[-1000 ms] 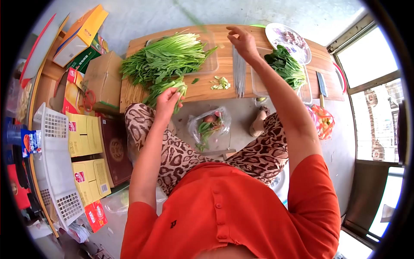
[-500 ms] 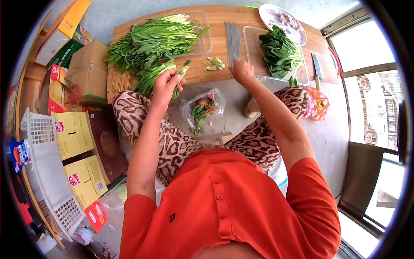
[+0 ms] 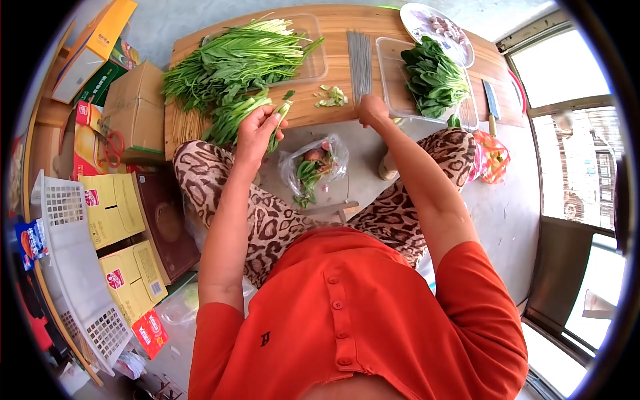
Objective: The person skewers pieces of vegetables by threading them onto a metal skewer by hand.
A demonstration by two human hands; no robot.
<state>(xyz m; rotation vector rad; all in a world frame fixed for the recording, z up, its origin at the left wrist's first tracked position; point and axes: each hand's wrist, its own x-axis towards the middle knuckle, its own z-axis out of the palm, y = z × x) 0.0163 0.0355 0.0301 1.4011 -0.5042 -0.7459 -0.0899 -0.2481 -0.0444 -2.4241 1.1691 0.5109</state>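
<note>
My left hand [image 3: 259, 132] is closed around a small bunch of leafy green stems [image 3: 283, 109], at the table's near edge. Just beyond it, more loose greens [image 3: 233, 115] spill off a big heap of long-stemmed greens [image 3: 253, 57] that partly lies in a clear tray. My right hand [image 3: 373, 111] is closed at the near ends of a row of thin metal skewers [image 3: 360, 63]. Whatever its fingers grip is hidden. Beside it on the right, a clear plastic tray [image 3: 393, 90] holds dark leafy greens [image 3: 433, 79]. Pale leaf scraps [image 3: 331, 97] lie between the hands.
A plate of meat pieces [image 3: 417, 20] sits at the far right, with a knife [image 3: 491, 107] nearer on the table's right side. Below the table edge is a plastic bag of trimmings [image 3: 313, 167]. Cardboard boxes [image 3: 137, 103] and a white basket [image 3: 73, 253] stand left.
My right hand has shifted slightly right and toward me at the skewers' near ends, and its fingers have turned downward. My left hand has stayed in place with the green stems.
</note>
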